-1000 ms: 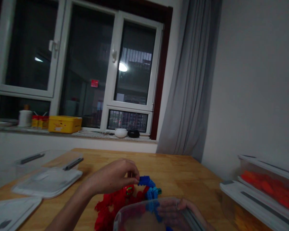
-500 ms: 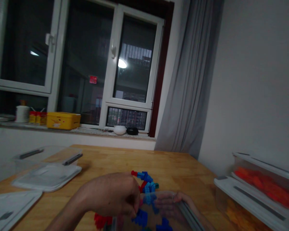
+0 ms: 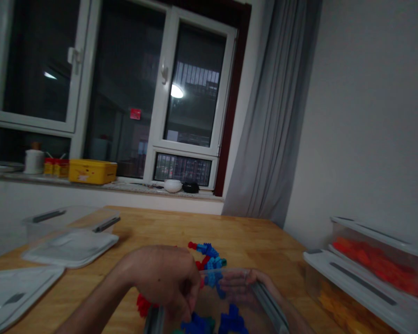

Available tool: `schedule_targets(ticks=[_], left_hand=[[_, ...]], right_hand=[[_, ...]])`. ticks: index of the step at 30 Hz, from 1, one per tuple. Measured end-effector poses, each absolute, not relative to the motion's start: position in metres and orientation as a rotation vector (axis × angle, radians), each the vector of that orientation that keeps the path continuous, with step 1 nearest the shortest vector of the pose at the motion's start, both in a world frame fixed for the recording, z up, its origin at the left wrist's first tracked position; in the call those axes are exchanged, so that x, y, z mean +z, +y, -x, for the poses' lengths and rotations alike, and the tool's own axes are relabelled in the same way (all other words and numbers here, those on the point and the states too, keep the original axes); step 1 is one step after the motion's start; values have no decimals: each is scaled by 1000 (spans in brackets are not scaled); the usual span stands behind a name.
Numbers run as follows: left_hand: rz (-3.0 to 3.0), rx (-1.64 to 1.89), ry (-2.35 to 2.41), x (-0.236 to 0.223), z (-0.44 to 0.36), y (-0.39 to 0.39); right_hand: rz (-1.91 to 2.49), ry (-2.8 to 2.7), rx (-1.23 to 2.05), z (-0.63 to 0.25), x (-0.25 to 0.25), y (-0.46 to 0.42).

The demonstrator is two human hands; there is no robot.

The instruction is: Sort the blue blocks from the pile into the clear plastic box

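1. since a moment ago, the left hand (image 3: 163,283) has dropped from above the loose bricks to the near rim of the clear plastic box (image 3: 261,301), fingers curled downward over it; whether they pinch a brick cannot be told.
2. the right hand (image 3: 242,290) is seen through the box wall, its grip wrapped around the far side of the box.
3. blue bricks (image 3: 230,322) lie inside the box.
4. a heap of red and blue bricks (image 3: 207,257) sits on the wooden tabletop (image 3: 153,227) just behind the box.
5. lidded bins with orange pieces (image 3: 376,269) stand at the right.

Left hand (image 3: 167,283) now lower, inside clear bin (image 3: 264,301)
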State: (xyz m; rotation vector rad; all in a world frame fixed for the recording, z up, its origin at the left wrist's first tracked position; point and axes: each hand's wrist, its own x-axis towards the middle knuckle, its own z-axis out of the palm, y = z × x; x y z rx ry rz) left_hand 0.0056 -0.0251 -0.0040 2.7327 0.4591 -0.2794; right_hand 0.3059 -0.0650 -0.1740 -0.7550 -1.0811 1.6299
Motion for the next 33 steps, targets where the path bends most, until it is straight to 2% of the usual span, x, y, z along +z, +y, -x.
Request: schedule_targets(ticks=[13,19,23,28,33], left_hand=[[-2561,-285,397,-12,-19,-16],[-2431,90,275,-10,-20,8],[-2387,258,363,-40,-47,54],[-2376,157,432,-91,-94,96],[-2425,94,517,-121,-107,107]], right_hand=[[824,-1086,1617,-308,-170,-65],[811,-1088,1665,-313,-175,-59],[771,-1108,1677,-314,-177,-56],[761,-1132,1653,-313,-176,-59],[738,-1167,1667,-316,-177,-60]])
